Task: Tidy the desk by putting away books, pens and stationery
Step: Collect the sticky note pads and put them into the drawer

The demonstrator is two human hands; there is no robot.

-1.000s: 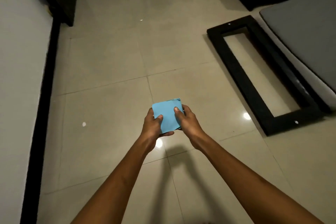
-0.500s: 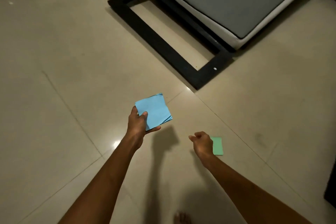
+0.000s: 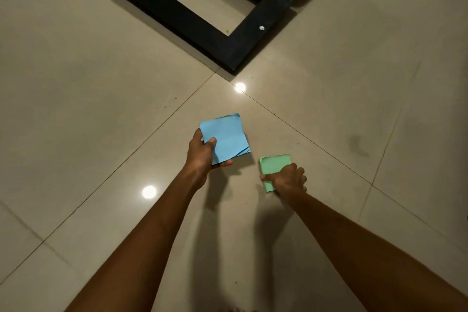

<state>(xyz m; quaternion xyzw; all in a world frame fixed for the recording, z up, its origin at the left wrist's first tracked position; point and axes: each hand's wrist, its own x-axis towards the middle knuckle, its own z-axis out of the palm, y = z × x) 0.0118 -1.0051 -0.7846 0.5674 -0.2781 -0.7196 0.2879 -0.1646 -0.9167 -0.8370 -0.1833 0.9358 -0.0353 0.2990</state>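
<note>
Head view, looking down: two bare forearms reach forward from the bottom edge over a pale tiled floor [image 3: 88, 83]. The right hand [image 3: 287, 178] is down at floor level, its fingers curled onto the near right part of a green paper pad [image 3: 273, 163], thumb at the pad's left edge. The pad lies flat on the tile, or very nearly so; whether it is lifted off cannot be told. It is roughly square, slightly longer near to far, its far edge tilted a little toward the right. No writing shows on its top sheet.

Just left of it and a little farther, apart from the green pad, the left hand [image 3: 202, 153] grips a stack of blue paper sheets [image 3: 225, 137] above the floor, thumb pressed on top near the left edge and fingers closed beneath. The stack is nearly square, turned so one corner points away, and its lower right edges fan out slightly. Its face is blank.

Beyond, a black rectangular frame [image 3: 238, 43] lies on the floor, a silver screw head [image 3: 261, 28] near its corner. Two bright light reflections glare on the tiles.
</note>
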